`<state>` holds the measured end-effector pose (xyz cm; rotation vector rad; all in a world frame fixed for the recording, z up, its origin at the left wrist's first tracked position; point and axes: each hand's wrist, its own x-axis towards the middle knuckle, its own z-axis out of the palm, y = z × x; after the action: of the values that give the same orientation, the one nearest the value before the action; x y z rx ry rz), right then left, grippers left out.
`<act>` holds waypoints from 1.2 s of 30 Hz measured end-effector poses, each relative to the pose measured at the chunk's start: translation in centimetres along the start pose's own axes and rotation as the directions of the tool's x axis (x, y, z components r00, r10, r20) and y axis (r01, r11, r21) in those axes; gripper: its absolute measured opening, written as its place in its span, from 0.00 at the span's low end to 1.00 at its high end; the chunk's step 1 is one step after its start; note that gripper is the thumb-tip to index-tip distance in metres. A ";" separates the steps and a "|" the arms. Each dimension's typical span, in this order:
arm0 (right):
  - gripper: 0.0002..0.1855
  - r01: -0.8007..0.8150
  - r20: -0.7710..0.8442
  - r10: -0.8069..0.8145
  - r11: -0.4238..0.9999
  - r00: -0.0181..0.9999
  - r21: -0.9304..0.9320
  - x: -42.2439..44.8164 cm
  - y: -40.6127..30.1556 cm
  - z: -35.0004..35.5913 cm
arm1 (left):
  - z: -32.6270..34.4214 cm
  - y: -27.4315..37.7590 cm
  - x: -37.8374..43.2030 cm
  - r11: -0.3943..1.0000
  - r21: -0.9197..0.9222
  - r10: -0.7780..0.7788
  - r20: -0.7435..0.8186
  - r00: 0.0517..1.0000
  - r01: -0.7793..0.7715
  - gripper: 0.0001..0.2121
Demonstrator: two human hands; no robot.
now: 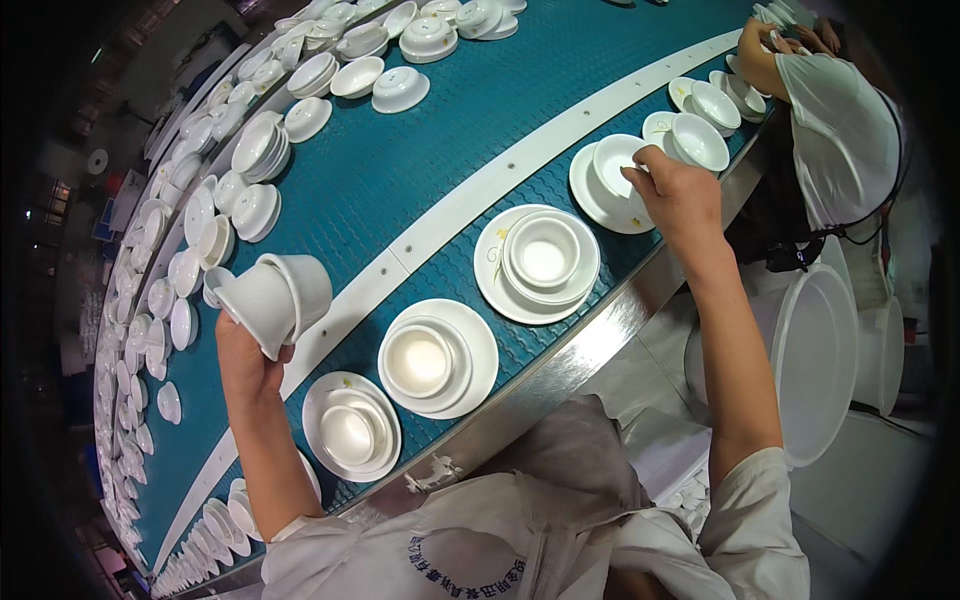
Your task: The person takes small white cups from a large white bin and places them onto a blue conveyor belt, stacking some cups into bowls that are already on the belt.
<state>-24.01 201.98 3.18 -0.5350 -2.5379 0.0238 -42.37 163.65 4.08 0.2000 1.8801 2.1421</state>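
Note:
My left hand [251, 379] grips a nested stack of white ceramic cups [274, 300], tilted on its side above the conveyor belt. At the upper right, my right hand [682, 195] has its fingers curled at a white bowl [616, 154] on a saucer plate [585, 187]; whether they pinch a rim or a small cup is hidden. Between my hands stand place settings: a plate with bowl and cup [544, 259], a second with its cup [418, 364], and a third with its cup [349, 435]. Further along, another bowl [701, 141] rests on a plate without a visible cup.
A white divider strip [510, 166] splits the teal belt [450, 135]. Piled bowls [259, 146] line its far side. A steel edge [570, 360] runs before me. A co-worker's arm [761, 60] reaches in at upper right, near large white tubs [814, 367]. Stacked dishes [214, 529] lie lower left.

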 end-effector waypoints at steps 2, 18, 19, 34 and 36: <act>0.05 0.135 -0.090 -0.141 0.989 0.986 -0.063 0.5 3.2 2.1 | 0.7 0.1 0.2 1.000 0.006 -0.003 -0.033 0.999 0.004 0.10; 0.06 0.385 -0.010 -0.578 0.530 0.816 0.756 -6.4 -12.2 4.0 | 3.0 -0.6 -5.9 0.971 0.234 -0.025 -0.096 0.995 0.047 0.09; 0.07 0.355 -0.028 -0.537 0.517 0.843 0.779 -7.0 -12.0 3.9 | 3.3 -1.0 -6.3 0.965 0.260 -0.013 -0.117 0.993 0.044 0.09; 0.10 0.003 -0.220 0.277 0.617 0.935 0.787 -14.6 -7.8 1.1 | 6.9 -4.9 -2.6 0.908 0.403 -0.187 0.147 0.971 0.114 0.13; 0.07 -0.248 -0.226 0.592 0.610 0.773 0.752 -20.7 -5.5 1.3 | 7.9 -7.4 -1.8 0.855 0.515 -0.220 0.270 0.938 0.052 0.15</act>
<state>-10.71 189.20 -7.71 -0.7243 -1.6781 0.8951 -37.54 171.43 -1.93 0.4725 2.1314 1.3829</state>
